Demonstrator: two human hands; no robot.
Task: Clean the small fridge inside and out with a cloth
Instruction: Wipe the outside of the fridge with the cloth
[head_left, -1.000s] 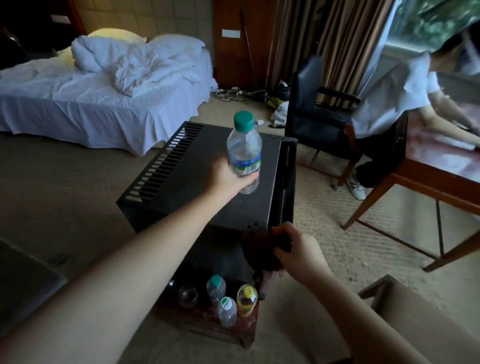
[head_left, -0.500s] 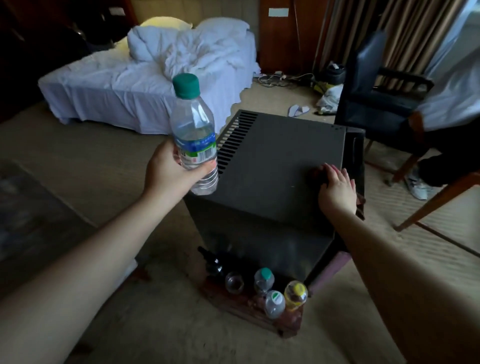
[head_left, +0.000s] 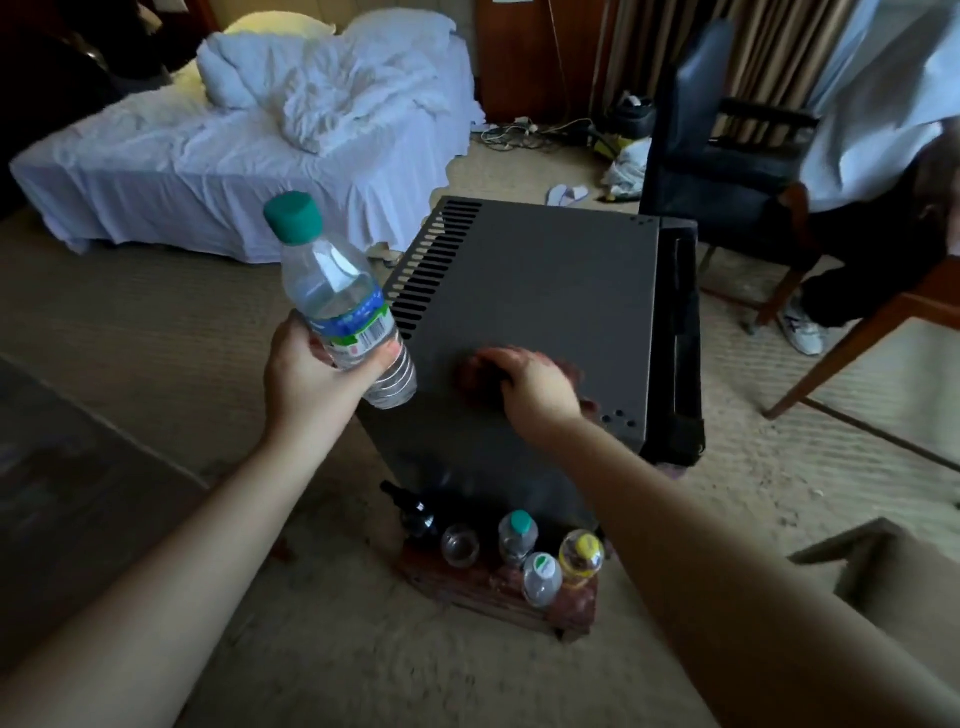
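Your left hand grips a clear water bottle around its lower half, fingers and thumb wrapped over the blue and green label. The bottle has a green cap, leans away from you to the left, and hangs in the air just beside the near left corner of the small fridge.

Your right hand lies on top of the fridge near its front edge, fingers curled down over a dark reddish cloth and pressing it against the flat lid. The cloth shows on both sides of your hand.

The fridge is a dark box with a row of vent slots along its left side; its door faces right. It stands on a low reddish bench on the carpet. On the near end of that bench stand a dark bottle, a small glass, a green-capped bottle, a white-capped bottle and a yellow-capped bottle, all close together.

Behind are an unmade white bed and a dark armchair, and another person in a white shirt is at the far right
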